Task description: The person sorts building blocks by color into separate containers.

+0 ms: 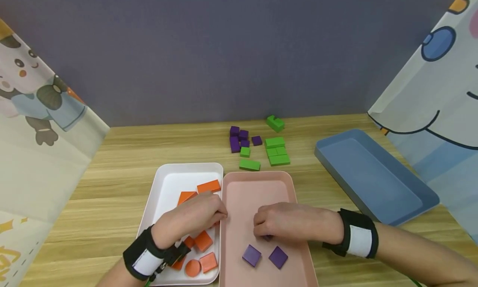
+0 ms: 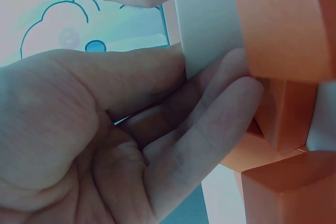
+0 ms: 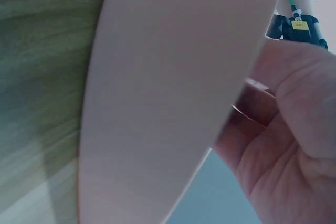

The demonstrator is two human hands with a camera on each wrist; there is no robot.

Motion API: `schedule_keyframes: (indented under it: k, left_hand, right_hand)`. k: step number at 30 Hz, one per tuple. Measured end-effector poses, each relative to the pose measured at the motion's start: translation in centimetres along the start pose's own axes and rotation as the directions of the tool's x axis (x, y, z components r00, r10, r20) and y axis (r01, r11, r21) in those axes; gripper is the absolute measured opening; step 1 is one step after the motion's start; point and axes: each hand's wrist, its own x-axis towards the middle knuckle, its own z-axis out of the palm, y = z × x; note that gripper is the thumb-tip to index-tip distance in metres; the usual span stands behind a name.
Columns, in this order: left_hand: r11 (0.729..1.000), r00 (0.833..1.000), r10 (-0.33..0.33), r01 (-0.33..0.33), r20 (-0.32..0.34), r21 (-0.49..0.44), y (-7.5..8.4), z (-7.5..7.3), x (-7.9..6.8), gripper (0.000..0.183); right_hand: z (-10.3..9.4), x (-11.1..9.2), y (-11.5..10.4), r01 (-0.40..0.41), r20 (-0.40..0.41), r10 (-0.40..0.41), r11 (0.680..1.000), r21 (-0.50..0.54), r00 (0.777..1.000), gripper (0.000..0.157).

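My left hand [image 1: 196, 214] is at the right wall of a white tray [image 1: 164, 177], which holds several orange blocks [image 1: 203, 240]. In the left wrist view, thumb and fingers pinch the white wall [image 2: 207, 19] between them, the fingertips against an orange block [image 2: 283, 114]. Inside the pink tray [image 1: 257, 187] my right hand [image 1: 280, 220] has its fingers curled down around a purple block [image 1: 267, 237], mostly hidden under them. Two purple cubes, one on the left [image 1: 252, 255] and one on the right [image 1: 278, 257], lie just below that hand. The right wrist view shows mainly the pink tray's outer wall [image 3: 157, 98].
Behind the trays, several purple blocks [image 1: 234, 144] and green blocks [image 1: 279, 159] lie on the wooden table [image 1: 93, 195]. A blue tray [image 1: 377, 171] stands askew at the right. A dark panel [image 1: 239, 54] rises along the back edge, with printed panels at both sides.
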Motion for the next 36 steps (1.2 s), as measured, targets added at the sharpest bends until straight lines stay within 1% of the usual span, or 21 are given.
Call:
schedule_keyframes:
  k: [3, 5, 8, 10, 12, 14, 16, 18, 20, 23, 25, 28, 30, 32, 33, 36]
  left_hand:
    - [1.0, 1.0, -0.004, 0.004, 0.001, -0.001, 0.0, 0.0, 0.0, 0.025]
    - [1.0, 1.0, -0.009, 0.009, 0.007, -0.001, 0.0, -0.1, 0.1, 0.025]
    - [1.0, 1.0, -0.021, 0.021, 0.019, -0.002, 0.0, -0.1, 0.1, 0.023]
    - [1.0, 1.0, -0.024, 0.024, 0.017, 0.004, -0.1, -0.2, 0.2, 0.021]
    - [1.0, 1.0, -0.024, 0.024, 0.013, 0.002, -0.1, -0.3, 0.1, 0.02]
    - [1.0, 1.0, -0.019, 0.019, 0.007, 0.0, -0.1, -0.3, 0.1, 0.02]
    - [1.0, 1.0, -0.016, 0.016, 0.005, -0.005, -0.1, -0.3, 0.1, 0.021]
    - [1.0, 1.0, -0.014, 0.014, 0.005, -0.01, -0.1, -0.3, 0.0, 0.022]
    - [1.0, 1.0, -0.014, 0.014, 0.004, -0.011, -0.2, -0.3, 0.0, 0.024]
    - [1.0, 1.0, -0.016, 0.016, 0.005, -0.013, -0.2, -0.2, 0.0, 0.025]
    - [1.0, 1.0, -0.014, 0.015, 0.007, -0.013, -0.3, -0.1, 0.0, 0.025]
    - [1.0, 1.0, -0.015, 0.015, 0.009, -0.022, -0.3, 0.0, 0.0, 0.025]
    - [1.0, 1.0, -0.015, 0.015, 0.008, -0.025, -0.4, 0.1, 0.0, 0.025]
    - [0.999, 1.0, -0.018, 0.019, 0.008, -0.028, -0.4, 0.2, 0.0, 0.025]
    - [0.999, 1.0, -0.019, 0.019, 0.009, -0.027, -0.4, 0.2, 0.0, 0.024]
    - [1.0, 1.0, -0.015, 0.015, 0.008, -0.024, -0.3, 0.2, 0.0, 0.024]
  right_hand:
    - [-0.9, 0.1, 0.1, -0.008, -0.018, 0.009, 1.0, 0.024, 1.0, 0.014]
    - [-2.0, 0.1, 0.4, -0.015, -0.05, 0.018, 0.999, 0.052, 0.999, 0.019]
    - [-3.8, 0.3, 1.1, -0.029, -0.121, 0.031, 0.999, 0.024, 0.992, 0.032]
    - [-5.1, 0.6, 1.9, -0.053, -0.174, 0.052, 0.999, 0.0, 0.983, 0.046]
    - [-6.1, 1.0, 3.1, -0.094, -0.231, 0.085, 0.995, -0.027, 0.969, 0.064]
    - [-6.9, 1.5, 4.5, -0.133, -0.286, 0.121, 0.991, -0.025, 0.951, 0.081]
    - [-7.3, 2.0, 6.1, -0.19, -0.335, 0.171, 0.981, -0.024, 0.927, 0.095]
    - [-7.3, 2.4, 7.9, -0.256, -0.353, 0.236, 0.967, -0.01, 0.905, 0.103]
    - [-6.9, 2.7, 9.7, -0.34, -0.329, 0.327, 0.94, 0.019, 0.886, 0.108]
    - [-5.8, 2.9, 12.3, -0.463, -0.243, 0.467, 0.883, 0.074, 0.85, 0.111]
    - [-4.9, 2.9, 14.0, -0.528, -0.174, 0.54, 0.842, 0.112, 0.823, 0.11]
    - [-3.3, 2.8, 16.3, -0.606, -0.077, 0.623, 0.778, 0.168, 0.779, 0.109]
    - [-2.3, 2.6, 17.6, -0.638, -0.026, 0.654, 0.744, 0.198, 0.756, 0.108]
    - [-1.4, 2.3, 18.7, -0.657, 0.017, 0.67, 0.722, 0.219, 0.742, 0.106]
    - [-1.2, 2.2, 19.0, -0.662, 0.036, 0.673, 0.714, 0.23, 0.738, 0.105]
    - [-0.8, 2.1, 19.6, -0.663, 0.091, 0.665, 0.703, 0.258, 0.741, 0.097]
